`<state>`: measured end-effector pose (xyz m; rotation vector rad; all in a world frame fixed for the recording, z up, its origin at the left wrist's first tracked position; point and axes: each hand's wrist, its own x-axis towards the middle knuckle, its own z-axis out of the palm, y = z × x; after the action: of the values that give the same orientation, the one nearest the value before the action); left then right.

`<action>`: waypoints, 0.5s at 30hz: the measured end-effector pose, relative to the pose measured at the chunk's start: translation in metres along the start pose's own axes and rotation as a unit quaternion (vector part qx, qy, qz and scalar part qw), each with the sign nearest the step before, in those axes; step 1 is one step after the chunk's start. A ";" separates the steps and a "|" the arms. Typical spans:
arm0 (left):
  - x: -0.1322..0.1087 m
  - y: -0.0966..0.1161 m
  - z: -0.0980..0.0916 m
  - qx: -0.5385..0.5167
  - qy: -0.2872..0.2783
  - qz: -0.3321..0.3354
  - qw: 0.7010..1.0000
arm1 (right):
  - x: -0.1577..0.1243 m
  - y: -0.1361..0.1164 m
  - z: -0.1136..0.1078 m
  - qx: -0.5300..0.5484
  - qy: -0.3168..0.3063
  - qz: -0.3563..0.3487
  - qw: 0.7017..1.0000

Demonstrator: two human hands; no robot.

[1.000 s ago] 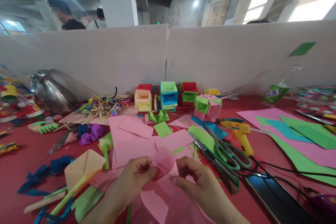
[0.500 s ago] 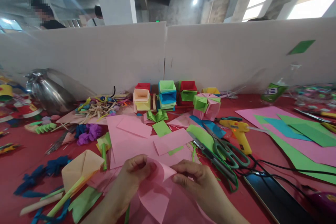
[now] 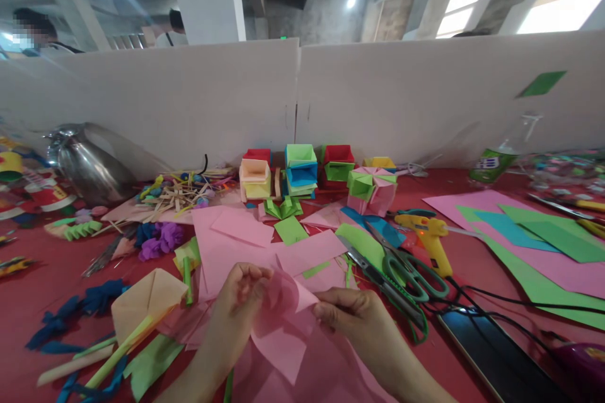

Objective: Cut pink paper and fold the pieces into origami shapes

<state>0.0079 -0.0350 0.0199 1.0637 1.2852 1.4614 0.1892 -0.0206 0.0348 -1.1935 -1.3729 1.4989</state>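
Between my hands is a pink sheet of paper (image 3: 286, 340), curled over at its top with one pointed corner toward the right. My left hand (image 3: 241, 302) is closed on the paper's upper left edge, thumb against fingers. At the pointed corner, my right hand (image 3: 347, 315) pinches the paper between thumb and forefinger. More pink paper (image 3: 340, 371) lies beneath it on the red table (image 3: 425, 359). Just beyond my hands is a loose pink strip (image 3: 312, 252). Green-handled scissors (image 3: 411, 274) and a green-and-black cutter (image 3: 385, 286) lie right of my right hand.
A yellow glue gun (image 3: 432, 239) with a black cable and a dark phone (image 3: 491, 352) are to the right. Folded paper boxes (image 3: 301, 170) stand at the back before a white partition (image 3: 189, 101). A steel jug (image 3: 89, 164) and craft sticks (image 3: 179, 195) are at left.
My left hand has shifted slightly up and its fingers have moved on the paper's edge. The paper's curl has changed a little. A person behind the partition has moved left.
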 end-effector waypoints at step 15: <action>-0.015 -0.001 0.005 0.230 -0.179 0.161 0.943 | -0.004 0.011 0.003 -0.179 0.007 -0.105 0.978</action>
<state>0.0163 -0.0488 0.0185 1.8325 1.2519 1.1354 0.1883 -0.0263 0.0239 -1.2237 -1.7513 1.1249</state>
